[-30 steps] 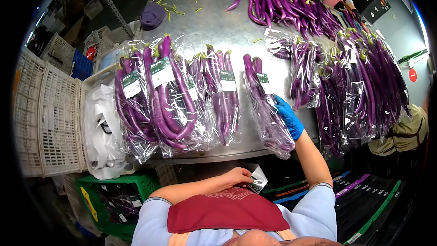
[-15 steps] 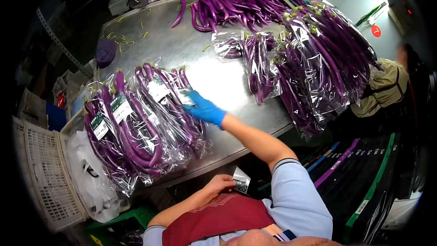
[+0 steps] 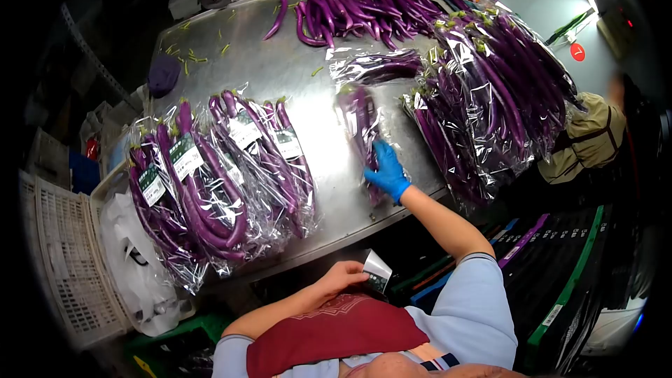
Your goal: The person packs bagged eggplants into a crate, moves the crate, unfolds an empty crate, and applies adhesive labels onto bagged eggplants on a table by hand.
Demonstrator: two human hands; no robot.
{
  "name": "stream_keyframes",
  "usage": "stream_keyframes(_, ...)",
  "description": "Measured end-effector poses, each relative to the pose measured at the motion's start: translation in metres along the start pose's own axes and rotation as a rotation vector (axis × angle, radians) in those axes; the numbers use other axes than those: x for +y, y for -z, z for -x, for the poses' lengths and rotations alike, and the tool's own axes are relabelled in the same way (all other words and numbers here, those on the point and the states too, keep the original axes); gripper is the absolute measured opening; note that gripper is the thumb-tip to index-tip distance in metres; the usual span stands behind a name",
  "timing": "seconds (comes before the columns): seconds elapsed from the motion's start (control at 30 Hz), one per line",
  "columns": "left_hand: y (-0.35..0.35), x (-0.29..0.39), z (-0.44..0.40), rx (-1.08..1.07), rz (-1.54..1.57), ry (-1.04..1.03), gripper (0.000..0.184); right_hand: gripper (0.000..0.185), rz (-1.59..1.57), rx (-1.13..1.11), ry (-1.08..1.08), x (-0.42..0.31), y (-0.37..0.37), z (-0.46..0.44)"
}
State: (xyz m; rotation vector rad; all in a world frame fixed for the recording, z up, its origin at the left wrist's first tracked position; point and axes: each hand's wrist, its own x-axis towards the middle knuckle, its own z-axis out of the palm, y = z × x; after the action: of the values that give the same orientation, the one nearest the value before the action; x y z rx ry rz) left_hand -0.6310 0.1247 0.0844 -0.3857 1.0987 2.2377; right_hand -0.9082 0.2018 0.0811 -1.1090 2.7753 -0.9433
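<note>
My right hand [image 3: 389, 173], in a blue glove, grips the lower part of a clear bag of eggplants [image 3: 359, 113] at the middle of the metal table [image 3: 318, 189]. That bag is slightly blurred. My left hand [image 3: 343, 278], bare, is closed on a small stack of labels [image 3: 376, 270] in front of my red apron. To the left, several labelled bags of eggplants [image 3: 224, 182] lie side by side. The green-and-white label [image 3: 288, 143] on the rightmost of them shows uncovered.
More bagged eggplants [image 3: 500, 91] are heaped at the right, beside a flat-lying bag [image 3: 381, 66]. Loose eggplants [image 3: 364, 14] lie at the far edge. A purple roll [image 3: 164, 75], stem scraps, a white crate [image 3: 66, 259] and dark crates [image 3: 553, 273] surround the work. People stand across the table.
My right hand has left the labelled bag on the left and moved right to another bag, which has come away from the right-hand heap toward the middle. My left hand still holds the labels.
</note>
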Motion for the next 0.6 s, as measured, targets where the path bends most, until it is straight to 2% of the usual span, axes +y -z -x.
stream_keyframes(0.1,-0.009,0.003,-0.001,0.008,-0.025,-0.027,0.019,0.07,-0.232,-0.212,0.096,-0.036,0.0,0.018)
stream_keyframes(0.17,-0.015,0.007,-0.003,0.046,0.036,-0.104,0.018,0.066,-0.139,-0.292,0.209,-0.051,-0.004,0.016)
stream_keyframes(0.23,-0.02,0.023,-0.001,0.124,0.001,-0.144,0.018,0.065,-0.077,-0.196,0.273,-0.068,0.004,0.015)
stream_keyframes(0.27,-0.018,0.027,-0.006,0.121,0.025,-0.224,0.019,0.06,0.178,-0.24,0.392,-0.101,0.034,0.014)
stream_keyframes(0.3,-0.017,0.027,-0.008,0.117,0.057,-0.289,0.019,0.05,-0.004,-0.384,0.509,-0.11,0.049,0.01)
stream_keyframes(0.37,-0.021,0.046,-0.001,0.208,0.096,-0.265,0.02,0.041,-0.53,-1.065,0.025,-0.118,0.068,0.022)
stream_keyframes(0.4,-0.02,0.05,0.001,0.146,0.16,-0.292,0.019,0.04,-0.497,-1.225,-0.048,-0.121,0.078,0.028)
stream_keyframes(0.43,-0.017,0.052,0.003,0.084,0.219,-0.333,0.018,0.04,-0.295,-1.269,-0.052,-0.128,0.09,0.032)
stream_keyframes(0.5,-0.018,0.049,0.005,0.055,0.205,-0.336,0.02,0.037,-0.177,-1.352,-0.059,-0.129,0.101,0.031)
stream_keyframes(0.6,-0.022,0.031,0.003,-0.025,0.161,-0.228,0.025,0.033,-0.285,-1.309,-0.019,-0.129,0.109,0.034)
